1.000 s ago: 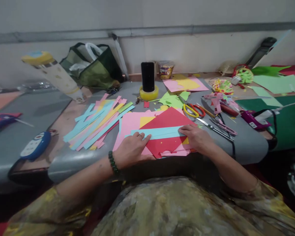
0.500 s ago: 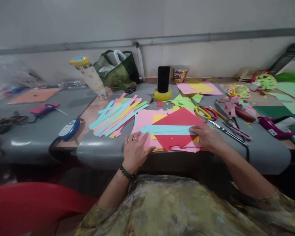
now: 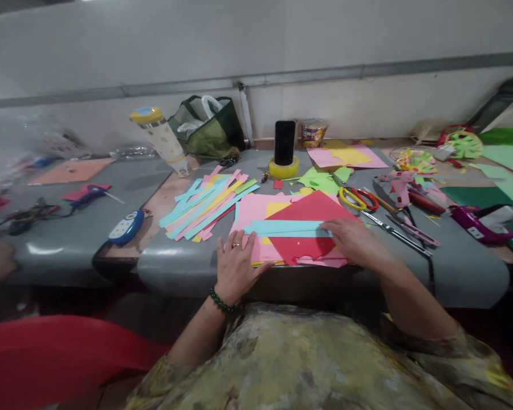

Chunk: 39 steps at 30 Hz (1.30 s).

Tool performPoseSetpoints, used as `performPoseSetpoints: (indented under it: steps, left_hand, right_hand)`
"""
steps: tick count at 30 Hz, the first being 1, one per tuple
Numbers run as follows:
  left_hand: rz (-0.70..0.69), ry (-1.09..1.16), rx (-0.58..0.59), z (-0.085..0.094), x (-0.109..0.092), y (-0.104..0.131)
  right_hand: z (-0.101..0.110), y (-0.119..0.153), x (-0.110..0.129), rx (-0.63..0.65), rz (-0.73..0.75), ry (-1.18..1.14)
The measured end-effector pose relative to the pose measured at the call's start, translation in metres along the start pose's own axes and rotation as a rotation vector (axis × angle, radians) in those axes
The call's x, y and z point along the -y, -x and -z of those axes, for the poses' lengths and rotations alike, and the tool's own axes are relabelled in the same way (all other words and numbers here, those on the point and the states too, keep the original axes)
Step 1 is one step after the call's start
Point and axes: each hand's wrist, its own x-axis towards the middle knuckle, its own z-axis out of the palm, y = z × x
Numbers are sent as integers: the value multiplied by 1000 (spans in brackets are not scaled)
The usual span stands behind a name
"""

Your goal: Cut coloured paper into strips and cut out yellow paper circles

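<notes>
A light-blue paper strip (image 3: 282, 228), with a lengthwise crease or edge along it, lies across a red paper sheet (image 3: 314, 208) on stacked pink paper (image 3: 250, 208) at the table's front edge. My left hand (image 3: 236, 262), wearing a ring and a dark beaded bracelet, rests with fingers spread, its fingertips at the strip's left end. At the other end my right hand (image 3: 359, 242) has its fingers pressed together on the strip. Its fingers partly cover that end. Left of the stack lies a pile of cut paper strips (image 3: 209, 205) in blue, pink and yellow.
Scissors (image 3: 385, 225) and a pink glue gun (image 3: 402, 185) lie to the right. A phone (image 3: 284, 141) stands in a yellow tape roll (image 3: 283, 167) behind the papers. A bottle (image 3: 162, 139), a green bag (image 3: 209, 125) and a blue-and-white tape measure-like object (image 3: 126, 226) are leftward.
My right hand has slid a little to the left along the blue strip. My left hand stays at the strip's left end. The view has tilted slightly upward.
</notes>
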Motion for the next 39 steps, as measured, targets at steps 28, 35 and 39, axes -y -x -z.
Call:
performPoseSetpoints:
  steps: [28,35,39]
  left_hand:
    - [-87,-7,3,1,15,-3]
    - [-368,56,-64,45,10,-42]
    - [-544,97,188,61,-39,-89]
  right_hand:
    - [-30,45,-36,-300,-299,-13]
    - [-23,77,-82,-577,-533,30]
    - [-35,92,-101,-480,-657,108]
